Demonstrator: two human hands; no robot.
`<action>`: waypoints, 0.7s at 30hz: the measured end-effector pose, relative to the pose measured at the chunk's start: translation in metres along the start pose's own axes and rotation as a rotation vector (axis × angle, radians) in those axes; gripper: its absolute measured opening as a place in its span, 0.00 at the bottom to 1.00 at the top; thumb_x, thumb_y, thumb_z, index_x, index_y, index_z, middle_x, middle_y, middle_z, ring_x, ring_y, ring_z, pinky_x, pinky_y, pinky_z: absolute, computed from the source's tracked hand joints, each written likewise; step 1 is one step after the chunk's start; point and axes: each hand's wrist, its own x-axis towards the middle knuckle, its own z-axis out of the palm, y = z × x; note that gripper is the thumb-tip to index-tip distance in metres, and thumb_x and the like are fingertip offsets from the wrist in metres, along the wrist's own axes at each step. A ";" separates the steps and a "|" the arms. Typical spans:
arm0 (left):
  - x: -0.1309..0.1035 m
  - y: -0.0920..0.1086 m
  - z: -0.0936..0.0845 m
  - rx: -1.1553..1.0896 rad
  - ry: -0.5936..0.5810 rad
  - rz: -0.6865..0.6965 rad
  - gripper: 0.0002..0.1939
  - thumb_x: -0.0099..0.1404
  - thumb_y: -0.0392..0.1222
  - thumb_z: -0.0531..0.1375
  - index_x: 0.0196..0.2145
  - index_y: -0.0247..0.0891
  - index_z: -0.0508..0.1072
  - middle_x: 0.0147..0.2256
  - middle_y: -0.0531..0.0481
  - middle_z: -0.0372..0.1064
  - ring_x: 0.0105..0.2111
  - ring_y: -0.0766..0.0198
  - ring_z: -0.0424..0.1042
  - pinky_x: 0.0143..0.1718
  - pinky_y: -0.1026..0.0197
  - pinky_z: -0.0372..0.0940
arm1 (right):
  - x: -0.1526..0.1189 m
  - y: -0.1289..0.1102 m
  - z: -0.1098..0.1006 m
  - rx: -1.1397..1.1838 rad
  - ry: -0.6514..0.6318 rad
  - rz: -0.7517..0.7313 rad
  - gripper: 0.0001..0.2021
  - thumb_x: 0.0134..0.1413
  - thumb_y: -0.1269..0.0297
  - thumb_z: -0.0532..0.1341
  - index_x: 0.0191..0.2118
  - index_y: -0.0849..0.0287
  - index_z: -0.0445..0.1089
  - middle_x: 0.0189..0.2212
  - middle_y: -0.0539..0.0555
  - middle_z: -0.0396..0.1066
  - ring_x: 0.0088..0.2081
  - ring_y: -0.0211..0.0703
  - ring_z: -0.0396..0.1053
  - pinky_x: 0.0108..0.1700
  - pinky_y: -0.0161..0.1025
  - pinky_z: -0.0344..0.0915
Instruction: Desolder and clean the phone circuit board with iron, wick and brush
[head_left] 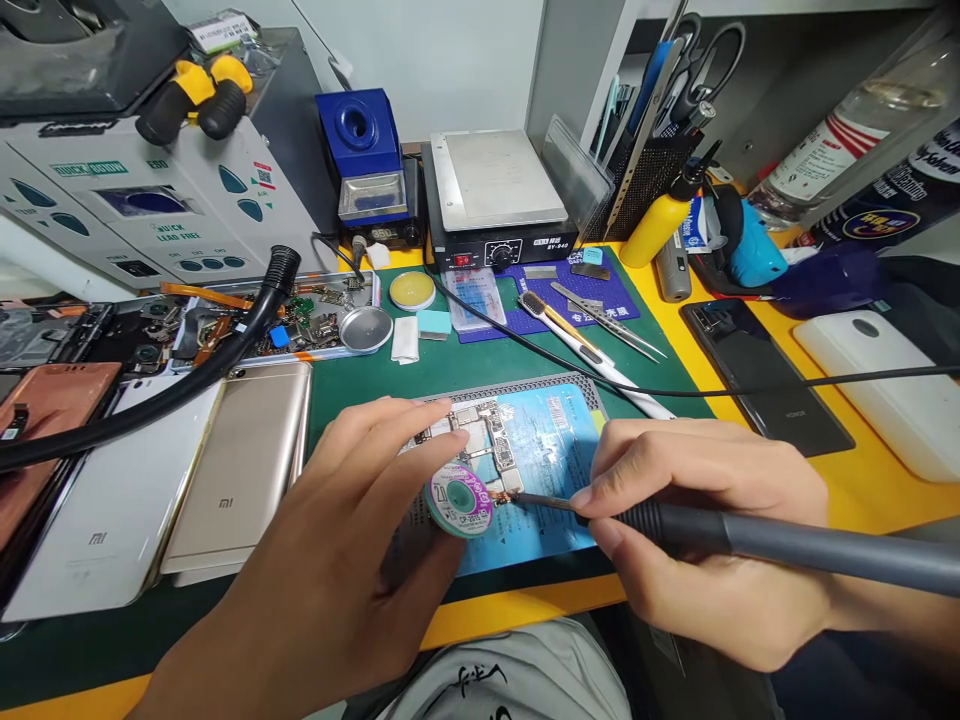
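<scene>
My right hand [697, 530] grips a grey soldering iron [810, 550], its thin tip touching the lower right edge of a phone circuit board [506, 450]. In my left hand [352, 530] is a small round spool of wick [459, 498], pinched between thumb and fingers, with a copper strip running from it to the iron's tip. Fingertips of that hand also lie over the board's left part. Under the board is a blue printed card [559, 440] on a grey perforated plate. The thumb is partly hidden behind the spool.
Phones [232, 460] and a black hose [217, 375] lie left, below the hot-air station [172, 200]. A heating plate [499, 185], flux tin [412, 290], brush [577, 340] and tweezers [607, 320] stand or lie beyond the board. A black cable [645, 385] crosses to the right, over a dark phone [761, 370].
</scene>
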 end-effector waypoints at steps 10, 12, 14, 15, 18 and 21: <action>-0.002 -0.001 0.001 -0.002 0.001 -0.010 0.21 0.74 0.34 0.61 0.63 0.36 0.69 0.65 0.42 0.69 0.69 0.54 0.64 0.73 0.50 0.59 | 0.003 0.001 0.002 -0.005 -0.001 -0.020 0.10 0.49 0.81 0.62 0.31 0.59 0.75 0.22 0.51 0.75 0.21 0.36 0.70 0.24 0.33 0.64; -0.002 -0.001 0.001 -0.004 0.006 -0.006 0.20 0.74 0.34 0.61 0.62 0.35 0.70 0.65 0.42 0.70 0.69 0.54 0.65 0.73 0.50 0.59 | 0.002 0.001 0.001 -0.009 0.000 -0.017 0.10 0.49 0.81 0.62 0.31 0.59 0.75 0.22 0.50 0.75 0.21 0.36 0.70 0.23 0.33 0.64; -0.001 0.000 0.001 -0.002 0.012 -0.003 0.20 0.74 0.34 0.61 0.62 0.36 0.70 0.64 0.42 0.70 0.69 0.54 0.65 0.72 0.50 0.59 | 0.002 0.001 0.001 -0.005 -0.002 -0.016 0.10 0.50 0.81 0.62 0.31 0.58 0.75 0.22 0.51 0.75 0.21 0.36 0.70 0.23 0.34 0.64; -0.001 0.000 0.001 0.001 0.010 -0.004 0.20 0.74 0.34 0.60 0.62 0.36 0.70 0.64 0.42 0.70 0.69 0.54 0.65 0.72 0.50 0.60 | 0.002 0.001 0.001 -0.002 -0.003 -0.014 0.10 0.50 0.81 0.63 0.31 0.58 0.75 0.22 0.51 0.75 0.21 0.36 0.70 0.23 0.34 0.64; -0.001 0.000 0.000 0.003 -0.003 -0.010 0.21 0.74 0.34 0.61 0.63 0.37 0.69 0.64 0.42 0.70 0.68 0.53 0.65 0.72 0.48 0.60 | 0.003 0.000 0.001 0.012 0.005 -0.026 0.11 0.48 0.81 0.63 0.32 0.57 0.75 0.22 0.50 0.76 0.20 0.37 0.70 0.23 0.34 0.64; -0.002 0.000 0.000 -0.006 -0.002 -0.012 0.22 0.73 0.34 0.61 0.63 0.37 0.68 0.65 0.42 0.70 0.68 0.52 0.65 0.72 0.46 0.61 | 0.003 -0.001 0.001 0.006 0.002 -0.027 0.12 0.47 0.82 0.63 0.32 0.57 0.75 0.22 0.50 0.75 0.21 0.37 0.70 0.23 0.34 0.64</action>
